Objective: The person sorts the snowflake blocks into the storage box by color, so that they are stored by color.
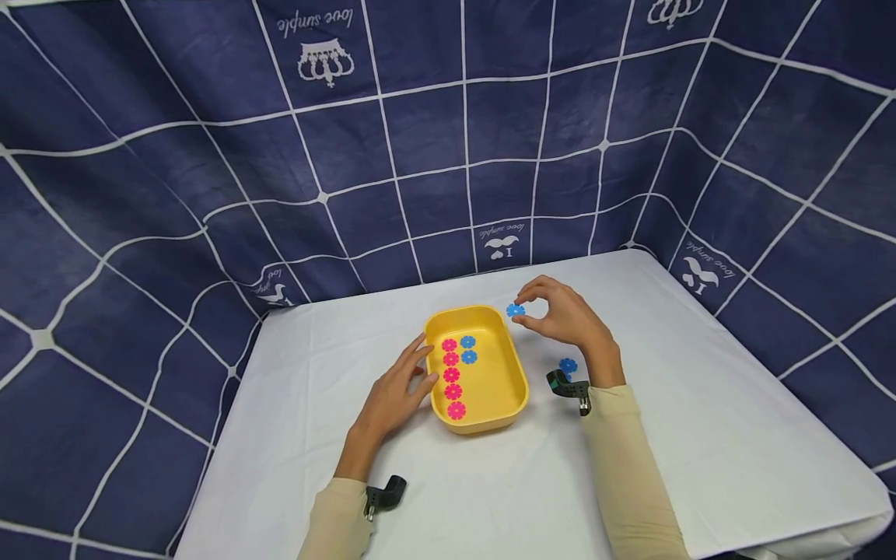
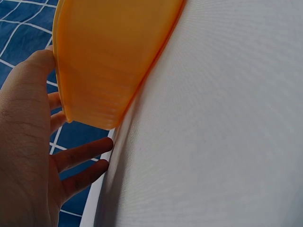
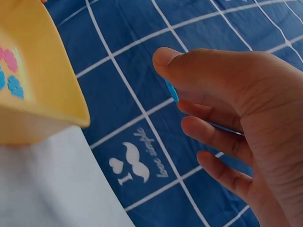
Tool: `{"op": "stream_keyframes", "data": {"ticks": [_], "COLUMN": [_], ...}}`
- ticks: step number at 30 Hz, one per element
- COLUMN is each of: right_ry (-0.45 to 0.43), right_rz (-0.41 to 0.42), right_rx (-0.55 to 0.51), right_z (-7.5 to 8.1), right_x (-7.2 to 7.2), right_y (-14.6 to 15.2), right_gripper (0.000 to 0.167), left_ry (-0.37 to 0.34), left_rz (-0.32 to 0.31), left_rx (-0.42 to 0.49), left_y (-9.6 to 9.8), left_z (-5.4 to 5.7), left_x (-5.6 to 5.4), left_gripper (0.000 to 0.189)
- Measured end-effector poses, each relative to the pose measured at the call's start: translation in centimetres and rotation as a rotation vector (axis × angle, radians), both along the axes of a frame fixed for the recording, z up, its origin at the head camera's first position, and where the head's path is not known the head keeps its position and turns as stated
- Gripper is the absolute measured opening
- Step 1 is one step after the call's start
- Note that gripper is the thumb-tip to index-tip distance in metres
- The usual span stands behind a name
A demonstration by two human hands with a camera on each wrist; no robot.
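Right hand: grip pinching a blue, flower-shaped disc, right of the yellow plastic tray. Left hand: fingers loosely spread, touching the tray's left side. Far navy, white-gridded cloth: "love simple".

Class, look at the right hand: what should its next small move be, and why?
Probably carry the held blue snowflake disc over the yellow tray and lower it beside the third-farthest pink snowflake disc. The right hand pinches it outside the rim, two blue discs sit beside the two farthest pinks, and the next spot is bare.
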State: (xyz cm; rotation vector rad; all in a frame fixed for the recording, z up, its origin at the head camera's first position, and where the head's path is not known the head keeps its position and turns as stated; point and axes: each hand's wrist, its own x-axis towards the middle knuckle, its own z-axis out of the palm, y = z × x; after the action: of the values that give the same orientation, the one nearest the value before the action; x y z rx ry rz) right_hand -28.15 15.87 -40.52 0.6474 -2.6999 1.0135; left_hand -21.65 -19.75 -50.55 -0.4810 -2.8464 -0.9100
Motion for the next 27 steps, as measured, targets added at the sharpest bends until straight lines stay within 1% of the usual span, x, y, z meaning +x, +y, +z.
{"op": "stream_keyframes", "data": {"ticks": [10, 17, 25, 27], "right_ry": [-0.005, -0.013, 0.012, 0.011], "right_rz": [0.053, 0.074, 0.161, 0.172], "right_rx": [0.025, 0.049, 0.065, 0.077], "right_z": [-0.2, -0.2, -0.2, -0.3], "right_x": [-0.2, -0.1, -0.1, -0.1], "right_y": [-2.5, -3.8, -5.7, -6.1], "right_gripper": [0.031, 0.031, 0.027, 0.027], "left_ry": [-0.002, 0.001, 0.004, -0.002], "left_rz": [-0.007, -0.017, -0.011, -0.012], "left_rx": [-0.003, 0.002, 0.004, 0.004], "left_y": [0.1, 0.1, 0.0, 0.0], "left_z": [0.1, 0.0, -0.1, 0.0], "left_x": [0.0, -0.1, -0.1, -0.1], "left_gripper": [0.062, 0.064, 0.063, 0.062]}}
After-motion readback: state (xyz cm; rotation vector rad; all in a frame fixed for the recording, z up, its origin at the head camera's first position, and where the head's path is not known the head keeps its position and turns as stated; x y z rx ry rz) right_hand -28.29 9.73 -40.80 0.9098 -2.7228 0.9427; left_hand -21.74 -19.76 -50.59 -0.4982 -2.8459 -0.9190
